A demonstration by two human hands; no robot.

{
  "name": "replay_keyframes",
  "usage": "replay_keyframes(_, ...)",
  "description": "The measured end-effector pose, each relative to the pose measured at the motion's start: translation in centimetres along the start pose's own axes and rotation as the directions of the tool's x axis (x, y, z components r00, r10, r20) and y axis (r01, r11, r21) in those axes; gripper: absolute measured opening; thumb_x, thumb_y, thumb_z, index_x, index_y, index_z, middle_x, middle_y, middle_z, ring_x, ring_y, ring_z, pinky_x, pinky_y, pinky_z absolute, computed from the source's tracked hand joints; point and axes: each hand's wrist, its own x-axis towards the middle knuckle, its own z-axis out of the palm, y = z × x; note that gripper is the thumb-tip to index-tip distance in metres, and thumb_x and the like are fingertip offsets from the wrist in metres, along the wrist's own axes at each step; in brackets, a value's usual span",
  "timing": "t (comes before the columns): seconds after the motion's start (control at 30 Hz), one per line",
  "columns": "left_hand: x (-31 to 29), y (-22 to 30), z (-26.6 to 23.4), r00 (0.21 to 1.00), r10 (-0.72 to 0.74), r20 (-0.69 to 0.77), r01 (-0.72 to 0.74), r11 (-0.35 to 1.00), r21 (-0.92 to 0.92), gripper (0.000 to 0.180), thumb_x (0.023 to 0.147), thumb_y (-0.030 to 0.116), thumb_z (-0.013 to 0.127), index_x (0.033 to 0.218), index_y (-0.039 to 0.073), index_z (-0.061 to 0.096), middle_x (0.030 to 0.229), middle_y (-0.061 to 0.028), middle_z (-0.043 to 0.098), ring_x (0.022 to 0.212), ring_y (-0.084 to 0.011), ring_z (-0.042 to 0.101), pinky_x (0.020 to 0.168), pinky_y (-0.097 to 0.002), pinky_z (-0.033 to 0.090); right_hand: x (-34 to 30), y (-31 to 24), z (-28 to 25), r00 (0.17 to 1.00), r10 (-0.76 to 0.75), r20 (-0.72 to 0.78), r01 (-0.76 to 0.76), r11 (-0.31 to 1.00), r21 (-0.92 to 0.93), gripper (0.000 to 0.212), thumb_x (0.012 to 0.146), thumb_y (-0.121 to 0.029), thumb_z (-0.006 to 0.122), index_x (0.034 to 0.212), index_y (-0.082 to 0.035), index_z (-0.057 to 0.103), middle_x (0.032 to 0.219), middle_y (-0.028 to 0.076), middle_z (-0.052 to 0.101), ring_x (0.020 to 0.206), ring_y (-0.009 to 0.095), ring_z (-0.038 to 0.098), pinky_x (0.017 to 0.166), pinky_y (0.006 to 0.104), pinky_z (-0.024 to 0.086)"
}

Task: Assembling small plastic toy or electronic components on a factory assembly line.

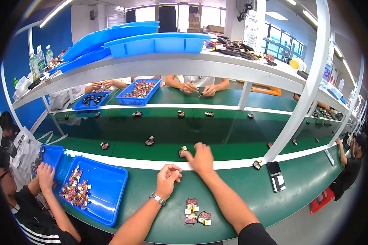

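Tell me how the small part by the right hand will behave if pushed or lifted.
The small part by the right hand is probably light, being smaller than that hand. Its blocky, angular outline suggests sliding rather than rolling. The pale tab jutting from it might snag or bend.

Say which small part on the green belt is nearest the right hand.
The small red part just left of the right hand, by its thumb; the other belt parts lie farther off.
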Motion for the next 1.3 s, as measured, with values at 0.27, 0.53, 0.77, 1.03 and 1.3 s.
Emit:
replay_keyframes(0.27, 0.7, -0.8, -0.5, 0.997, 0.004, -0.074, -0.002, 0.999, 0.034, 0.002, 0.094, 0.005, 0.054, 0.094, 0.003, 0.053, 0.084, -0.0088, 0.064, 0.061, -0.0095, 0.053, 0.052, -0.0219, 0.044, -0.6, -0.6, 2.0, 0.998, 0.008, 0.054, -0.016, 0.988, 0.155, 0.035, 0.074, -0.013, 0.072, 0.099, -0.003, 0.049, 0.089, 0.017, 0.060, 0.090, 0.034, 0.059, 0.077, 0.0447, 0.049)
replay_keyframes(0.53, 1.1, -0.1, -1.0, 0.987, -0.161, 0.013, 0.160, 0.986, 0.038, 0.025, 0.103, 0.024, 0.045, 0.103, 0.001, 0.055, 0.086, -0.0074, 0.060, 0.066, -0.0102, 0.055, 0.054, -0.0225, 0.045, -7.0, 0.5, -7.2, 0.936, -0.294, 0.194, 0.150, 0.831, 0.535, 0.044, 0.079, -0.012, 0.071, 0.119, -0.005, 0.053, 0.116, 0.014, 0.057, 0.115, 0.032, 0.052, 0.097, 0.0387, 0.045)
replay_keyframes(0.77, 1.1, 1.9, -1.0, 0.904, -0.310, 0.294, 0.258, 0.945, 0.203, 0.032, 0.101, 0.025, 0.049, 0.114, -0.003, 0.059, 0.090, -0.0102, 0.066, 0.072, -0.0169, 0.064, 0.059, -0.0239, 0.050, -6.8, -0.4, -7.9, 0.864, -0.457, 0.210, 0.265, 0.769, 0.582, 0.044, 0.079, -0.005, 0.067, 0.121, -0.005, 0.054, 0.116, 0.014, 0.058, 0.115, 0.033, 0.052, 0.098, 0.0407, 0.043)
replay_keyframes(1.03, 0.8, 1.8, -0.5, 0.947, -0.271, 0.173, 0.249, 0.958, 0.140, 0.036, 0.096, 0.008, 0.051, 0.131, 0.000, 0.048, 0.106, -0.0113, 0.066, 0.089, -0.0187, 0.067, 0.074, -0.0318, 0.060, -7.7, -2.0, -5.0, 0.953, -0.298, -0.053, 0.290, 0.849, 0.441, 0.022, 0.078, -0.011, 0.063, 0.098, -0.004, 0.058, 0.098, 0.011, 0.055, 0.097, 0.028, 0.056, 0.076, 0.0390, 0.053)
replay_keyframes(1.3, 0.6, 1.6, -0.2, 0.946, -0.260, 0.194, 0.235, 0.961, 0.143, 0.034, 0.093, 0.011, 0.057, 0.126, 0.003, 0.048, 0.099, -0.0084, 0.066, 0.086, -0.0170, 0.067, 0.074, -0.0343, 0.060, -8.0, -1.3, -5.0, 0.929, -0.367, -0.038, 0.364, 0.898, 0.248, 0.033, 0.071, -0.007, 0.067, 0.103, -0.004, 0.061, 0.101, 0.011, 0.055, 0.096, 0.026, 0.059, 0.072, 0.0347, 0.057)
